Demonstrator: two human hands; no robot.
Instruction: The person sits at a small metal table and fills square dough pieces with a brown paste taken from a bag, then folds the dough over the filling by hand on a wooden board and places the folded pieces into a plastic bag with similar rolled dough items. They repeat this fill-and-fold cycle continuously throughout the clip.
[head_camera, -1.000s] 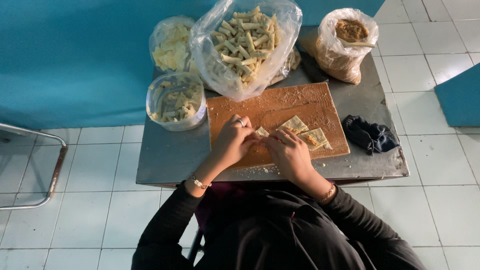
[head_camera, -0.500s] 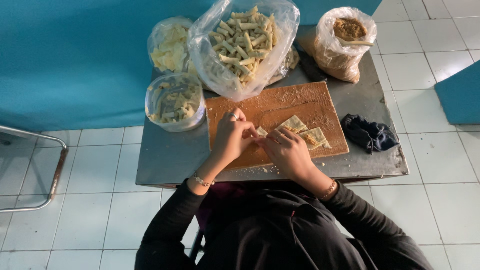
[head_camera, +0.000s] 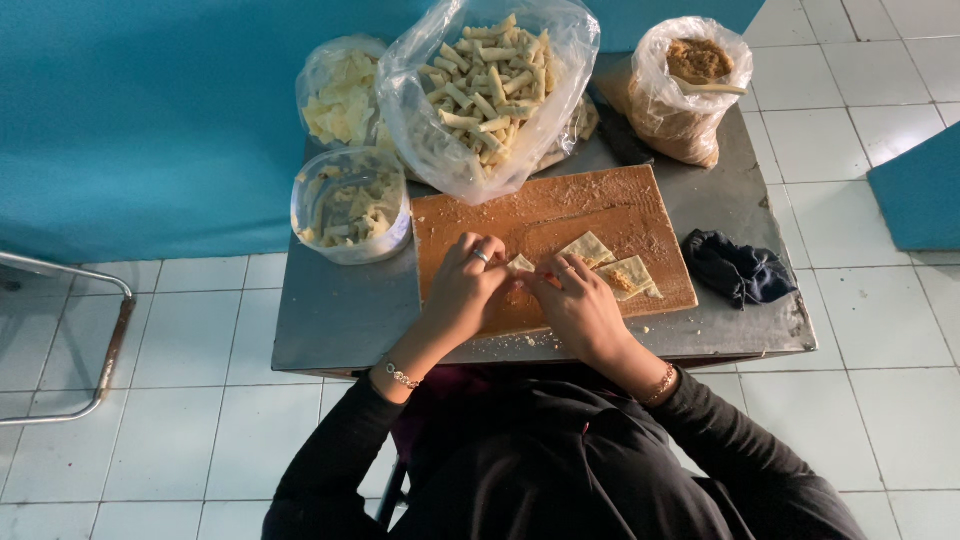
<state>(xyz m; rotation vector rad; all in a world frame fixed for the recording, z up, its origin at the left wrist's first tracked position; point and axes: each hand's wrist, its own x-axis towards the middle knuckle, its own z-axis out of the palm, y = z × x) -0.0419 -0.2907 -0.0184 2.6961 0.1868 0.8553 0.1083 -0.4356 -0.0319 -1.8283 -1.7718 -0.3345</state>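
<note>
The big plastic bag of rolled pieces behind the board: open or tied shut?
Open. The big plastic bag gapes at the top, with pale rolled pieces heaped up in plain view inside its mouth.

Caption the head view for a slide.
Both hands, left hand and right hand, fold a small dough wrapper on a wooden board.

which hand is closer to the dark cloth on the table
Right. The right hand rests on the wooden board, with the filled wrappers between it and the dark cloth. The left hand is farther off, toward the board's left end.
</note>
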